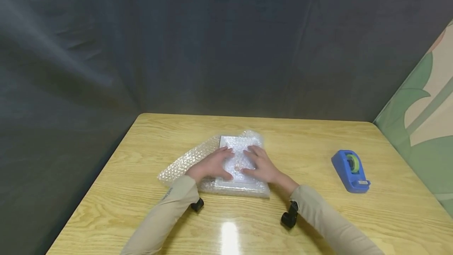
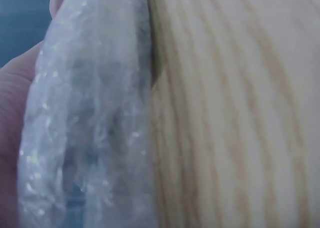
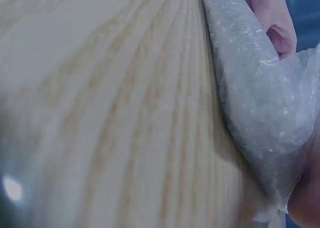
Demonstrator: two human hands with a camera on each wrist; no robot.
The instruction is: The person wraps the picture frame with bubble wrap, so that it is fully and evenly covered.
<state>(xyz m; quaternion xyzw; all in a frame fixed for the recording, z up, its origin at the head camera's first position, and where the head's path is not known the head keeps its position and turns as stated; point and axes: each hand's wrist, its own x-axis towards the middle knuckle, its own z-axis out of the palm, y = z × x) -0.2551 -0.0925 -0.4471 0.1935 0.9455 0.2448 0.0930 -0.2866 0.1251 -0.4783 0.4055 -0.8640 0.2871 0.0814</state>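
Observation:
A flat white rectangular item (image 1: 235,143) lies near the middle of the table, covered with clear bubble wrap (image 1: 192,161). A loose flap of the wrap spreads out to the left. My left hand (image 1: 211,164) rests on the left part of the package, fingers spread and lightly bent. Across from it, my right hand (image 1: 263,166) touches the right part, its fingers pointing inward over the wrapped top. In the left wrist view, the package's near side (image 2: 95,113) appears as thick layered wrap. The right wrist view shows its bulging wrapped end (image 3: 260,88) beside my hand.
A blue tape dispenser (image 1: 348,172) with a greenish roll stands on the right side of the wooden table (image 1: 301,141). Dark curtains (image 1: 226,50) hang behind and to the left; a patterned wall (image 1: 421,117) borders the right.

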